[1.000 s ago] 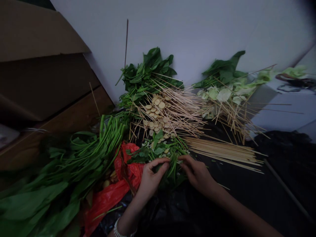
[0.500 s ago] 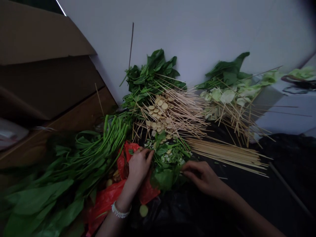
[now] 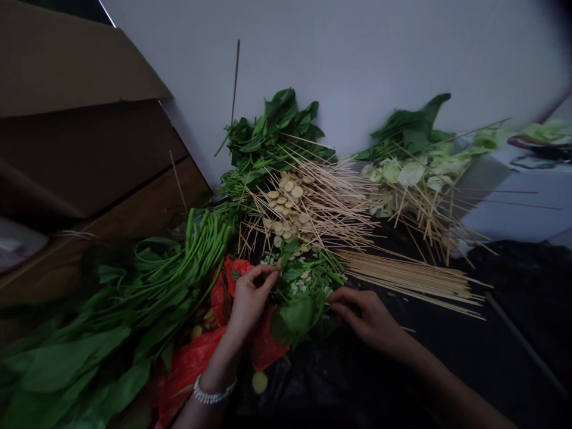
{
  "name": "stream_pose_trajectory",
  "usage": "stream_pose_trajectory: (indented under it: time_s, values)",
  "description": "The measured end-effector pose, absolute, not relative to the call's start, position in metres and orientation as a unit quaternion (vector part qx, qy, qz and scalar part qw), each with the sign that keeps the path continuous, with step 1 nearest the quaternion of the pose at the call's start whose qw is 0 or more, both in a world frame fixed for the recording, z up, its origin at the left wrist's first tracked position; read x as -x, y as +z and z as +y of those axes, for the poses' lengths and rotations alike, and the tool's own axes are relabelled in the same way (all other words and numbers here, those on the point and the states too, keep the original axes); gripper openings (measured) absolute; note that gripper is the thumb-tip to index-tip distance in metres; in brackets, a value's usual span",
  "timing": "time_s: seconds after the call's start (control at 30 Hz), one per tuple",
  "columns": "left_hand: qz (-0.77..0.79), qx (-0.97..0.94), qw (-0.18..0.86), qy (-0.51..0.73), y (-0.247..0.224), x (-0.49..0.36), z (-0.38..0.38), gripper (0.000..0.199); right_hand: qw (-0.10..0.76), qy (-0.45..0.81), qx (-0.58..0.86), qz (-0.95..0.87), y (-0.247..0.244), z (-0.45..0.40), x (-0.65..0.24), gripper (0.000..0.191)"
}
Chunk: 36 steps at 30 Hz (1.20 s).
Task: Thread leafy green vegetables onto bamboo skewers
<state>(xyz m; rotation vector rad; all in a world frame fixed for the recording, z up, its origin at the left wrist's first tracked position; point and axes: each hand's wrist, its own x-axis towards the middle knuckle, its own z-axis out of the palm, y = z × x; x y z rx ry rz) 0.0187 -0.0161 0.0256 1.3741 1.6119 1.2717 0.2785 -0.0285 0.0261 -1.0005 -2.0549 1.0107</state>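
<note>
Already, skewered slices (image 3: 289, 201) lie heaped beyond leafy greens (image 3: 297, 316) between your left hand (image 3: 246, 301) and right hand (image 3: 369, 317), grips narrow, contents unclear, while bare sticks (image 3: 411, 279) lie unthreaded to the right.

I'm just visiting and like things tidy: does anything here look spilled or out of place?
Yes. One round pale slice lies alone on the black plastic, below the red plastic bag, apart from the skewered slices. It looks stray, perhaps dropped.
</note>
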Motion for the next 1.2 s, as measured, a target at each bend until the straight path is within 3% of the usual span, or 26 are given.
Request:
stream_pose_trajectory:
  time_s: [0.13,0.33,1.2]
  values:
    - [0.567,-0.471,0.452,0.502,0.036,-0.032,-0.026,0.022,0.332,0.377,0.401,-0.766,0.024,-0.027,-0.277,0.017]
    - [0.539,-0.422,0.533,0.498,0.029,-0.044,-0.033,0.024,0.348,0.392,0.414,-0.745,0.026,-0.027,-0.275,0.018]
    - [0.541,-0.342,0.549,0.537,0.025,-0.060,-0.041,0.026,0.353,0.391,0.413,-0.743,0.020,-0.027,-0.273,0.018]
